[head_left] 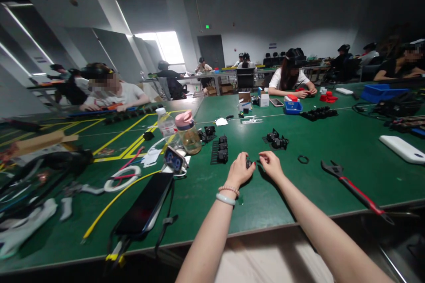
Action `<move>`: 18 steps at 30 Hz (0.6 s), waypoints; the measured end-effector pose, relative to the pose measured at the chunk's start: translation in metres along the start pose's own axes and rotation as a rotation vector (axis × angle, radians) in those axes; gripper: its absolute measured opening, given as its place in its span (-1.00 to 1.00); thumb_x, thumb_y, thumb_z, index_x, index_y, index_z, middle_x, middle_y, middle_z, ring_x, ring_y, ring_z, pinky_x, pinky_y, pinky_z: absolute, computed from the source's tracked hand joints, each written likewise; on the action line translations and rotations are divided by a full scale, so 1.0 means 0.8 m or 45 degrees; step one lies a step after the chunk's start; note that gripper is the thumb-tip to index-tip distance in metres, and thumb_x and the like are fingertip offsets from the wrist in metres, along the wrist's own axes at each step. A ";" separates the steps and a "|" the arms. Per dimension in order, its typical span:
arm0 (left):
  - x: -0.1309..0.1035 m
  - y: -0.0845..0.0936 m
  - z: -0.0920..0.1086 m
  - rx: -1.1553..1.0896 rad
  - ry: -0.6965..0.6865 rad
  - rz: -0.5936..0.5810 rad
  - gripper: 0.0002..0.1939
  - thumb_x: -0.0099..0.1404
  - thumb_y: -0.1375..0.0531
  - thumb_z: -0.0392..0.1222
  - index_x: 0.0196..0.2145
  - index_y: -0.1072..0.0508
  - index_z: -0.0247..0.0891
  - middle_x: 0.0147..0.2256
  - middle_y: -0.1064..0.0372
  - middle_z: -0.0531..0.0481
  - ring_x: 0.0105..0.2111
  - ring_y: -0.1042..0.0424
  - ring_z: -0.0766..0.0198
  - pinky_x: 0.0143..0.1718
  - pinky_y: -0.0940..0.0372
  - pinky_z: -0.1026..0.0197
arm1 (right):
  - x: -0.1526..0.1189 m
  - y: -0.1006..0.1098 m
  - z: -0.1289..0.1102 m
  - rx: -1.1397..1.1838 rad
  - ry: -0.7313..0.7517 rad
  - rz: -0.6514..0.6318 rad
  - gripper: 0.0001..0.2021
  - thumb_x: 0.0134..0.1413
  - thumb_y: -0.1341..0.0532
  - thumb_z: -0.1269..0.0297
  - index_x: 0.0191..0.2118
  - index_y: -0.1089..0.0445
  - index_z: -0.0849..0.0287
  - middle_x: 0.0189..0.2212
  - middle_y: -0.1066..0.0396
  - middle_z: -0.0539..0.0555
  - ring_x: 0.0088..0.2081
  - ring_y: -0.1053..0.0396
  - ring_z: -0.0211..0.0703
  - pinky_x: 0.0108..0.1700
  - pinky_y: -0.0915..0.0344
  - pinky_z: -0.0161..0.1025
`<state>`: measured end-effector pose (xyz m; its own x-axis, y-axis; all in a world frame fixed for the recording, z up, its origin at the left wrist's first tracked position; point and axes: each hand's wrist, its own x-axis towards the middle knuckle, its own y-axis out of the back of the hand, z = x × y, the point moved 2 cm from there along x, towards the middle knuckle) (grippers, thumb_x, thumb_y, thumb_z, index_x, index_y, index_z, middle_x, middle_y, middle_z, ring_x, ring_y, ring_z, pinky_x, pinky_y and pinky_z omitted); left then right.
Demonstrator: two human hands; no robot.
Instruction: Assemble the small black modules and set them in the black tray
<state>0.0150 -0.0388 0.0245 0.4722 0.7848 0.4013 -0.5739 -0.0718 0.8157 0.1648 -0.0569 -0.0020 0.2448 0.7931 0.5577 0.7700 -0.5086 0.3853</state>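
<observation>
My left hand, with a beaded bracelet and a pale bangle at the wrist, is closed around a small black part just above the green table. Most of that part is hidden by the fingers. Close by on the right, my right hand is bent toward it, thumb and fingertips slightly apart, with nothing visible between them. Beyond the hands lie a row of black block-shaped modules on the left and a black cluster of parts on the right. A black ring rests to the right of my right hand.
An adjustable wrench and a white power bank lie right. A pink-lidded bottle, a clock display, a black phone and a yellow cable are left. A blue bin and other people are across the table.
</observation>
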 end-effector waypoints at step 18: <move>-0.002 -0.007 0.010 -0.074 -0.049 -0.067 -0.54 0.08 -0.01 0.06 -0.14 -0.12 -0.29 -0.22 -0.13 -0.11 -0.19 -0.19 0.20 -0.15 -0.11 0.10 | -0.019 -0.004 -0.005 0.061 0.119 -0.537 -0.60 -0.21 -0.13 0.32 -0.12 -0.23 0.14 -0.22 -0.33 0.07 -0.22 -0.27 -0.16 -0.15 -0.19 -0.18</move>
<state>0.0230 -0.0447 0.0223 0.5276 0.7620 0.3754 -0.5848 0.0053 0.8111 0.1559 -0.0689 -0.0090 -0.1500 0.8931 0.4240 0.8181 -0.1286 0.5605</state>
